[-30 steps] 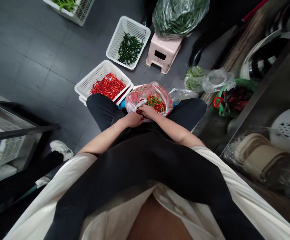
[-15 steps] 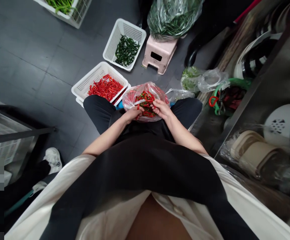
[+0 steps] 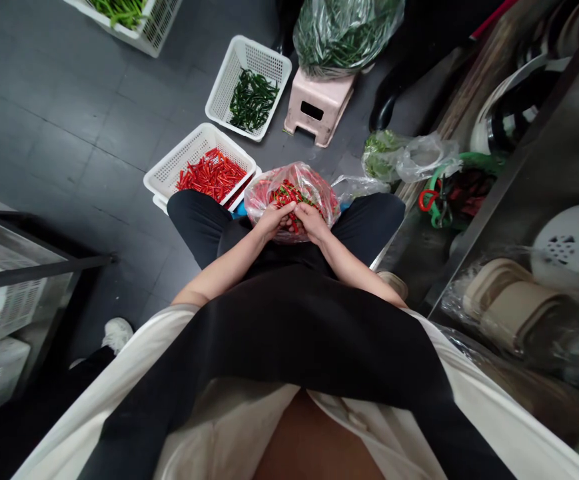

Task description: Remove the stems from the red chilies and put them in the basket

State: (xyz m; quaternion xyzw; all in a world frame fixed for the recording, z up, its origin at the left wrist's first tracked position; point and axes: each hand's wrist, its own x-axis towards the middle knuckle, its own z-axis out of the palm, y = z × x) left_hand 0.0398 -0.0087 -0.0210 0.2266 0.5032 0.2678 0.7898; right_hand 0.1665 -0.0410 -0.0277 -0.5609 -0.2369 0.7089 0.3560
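Observation:
A clear plastic bag (image 3: 262,193) of red chili peppers with green stems (image 3: 289,192) sits open between my knees. Over its near side, my left hand (image 3: 274,220) and my right hand (image 3: 312,221) are brought together, thumbs almost touching. Both have curled fingers closed on red chili peppers, a few of which show between them; exactly how many each hand holds is hidden. Just left of the bag stands a white basket (image 3: 166,177) with stemless red chili peppers (image 3: 212,175) in it, stacked on another white container.
Farther off are a white basket (image 3: 219,87) of green chili peppers and a pink stool (image 3: 314,100) bearing a bag of green peppers (image 3: 344,47). A green basket (image 3: 436,207) with red-handled scissors (image 3: 426,200) and a shelf line the right. Another person's shoe (image 3: 118,333) is at left.
My hands have come closer together over the bag, the left moving right and up, the right slightly down and left. The other person's shoe at left has shifted toward me.

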